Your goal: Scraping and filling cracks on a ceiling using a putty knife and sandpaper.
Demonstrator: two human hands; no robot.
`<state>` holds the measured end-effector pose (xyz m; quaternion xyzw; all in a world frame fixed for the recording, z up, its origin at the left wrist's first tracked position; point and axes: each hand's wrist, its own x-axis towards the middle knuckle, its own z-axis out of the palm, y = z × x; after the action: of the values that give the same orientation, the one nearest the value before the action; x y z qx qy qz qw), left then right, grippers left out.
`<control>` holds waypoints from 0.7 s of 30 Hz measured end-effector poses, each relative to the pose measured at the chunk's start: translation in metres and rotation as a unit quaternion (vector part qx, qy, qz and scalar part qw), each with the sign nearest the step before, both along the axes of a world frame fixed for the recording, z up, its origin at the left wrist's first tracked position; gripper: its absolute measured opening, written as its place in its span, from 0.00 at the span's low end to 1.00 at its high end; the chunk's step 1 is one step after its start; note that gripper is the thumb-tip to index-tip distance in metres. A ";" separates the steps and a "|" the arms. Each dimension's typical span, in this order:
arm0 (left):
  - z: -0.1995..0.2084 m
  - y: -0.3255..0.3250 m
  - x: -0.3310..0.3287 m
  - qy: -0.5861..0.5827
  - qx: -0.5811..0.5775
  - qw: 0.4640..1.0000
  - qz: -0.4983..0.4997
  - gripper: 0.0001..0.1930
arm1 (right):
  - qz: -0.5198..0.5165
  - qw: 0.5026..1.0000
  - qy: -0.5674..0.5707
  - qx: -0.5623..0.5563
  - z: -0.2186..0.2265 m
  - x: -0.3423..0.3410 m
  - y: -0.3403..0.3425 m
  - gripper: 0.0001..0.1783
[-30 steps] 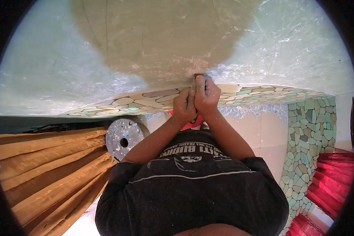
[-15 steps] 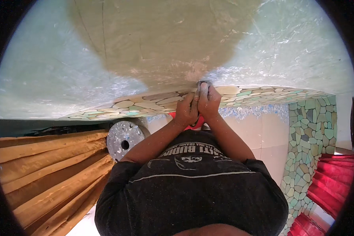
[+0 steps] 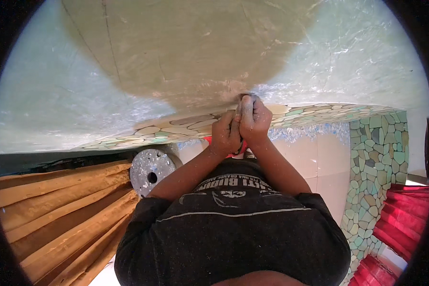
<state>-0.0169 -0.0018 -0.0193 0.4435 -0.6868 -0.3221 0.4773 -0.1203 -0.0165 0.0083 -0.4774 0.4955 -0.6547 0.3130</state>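
Both my hands are closed, one beside the other, around a scraper (image 3: 246, 95) whose dark blade edge meets the pale green wall (image 3: 186, 47). Dust coats my right hand (image 3: 257, 119), its thumb laid along the tool near the blade. Just below and to the left, my left hand (image 3: 225, 132) wraps the handle end. Most of the handle is hidden by my fingers. Around the blade the wall looks scuffed and whitish, with a bare brownish patch.
Stone-patterned cladding (image 3: 176, 131) runs along the wall's foot. Flakes (image 3: 314, 131) litter the tiled floor (image 3: 329, 162). A speckled grey round stool (image 3: 145, 178) stands at left, by an orange curtain (image 3: 71, 205). Red curtains (image 3: 403, 214) hang at right.
My two hands and the scraper have shifted slightly up along the wall. The view has tilted a little.
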 end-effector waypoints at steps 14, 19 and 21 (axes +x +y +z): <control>-0.011 -0.001 -0.004 0.005 0.014 1.000 -0.026 0.07 | -0.024 0.997 0.065 0.026 -0.029 -0.009 0.001 0.12; 0.008 -0.008 -0.007 -0.033 -0.071 0.997 0.001 0.06 | -0.019 0.999 0.040 -0.018 0.000 -0.006 -0.002 0.15; -0.004 -0.005 -0.005 -0.015 -0.047 0.999 0.008 0.07 | 0.005 0.999 0.033 0.015 -0.009 -0.009 -0.003 0.14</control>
<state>-0.0223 -0.0069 -0.0233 0.4307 -0.7051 -0.2788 0.4895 -0.1296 -0.0198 -0.0005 -0.4962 0.5128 -0.6299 0.3068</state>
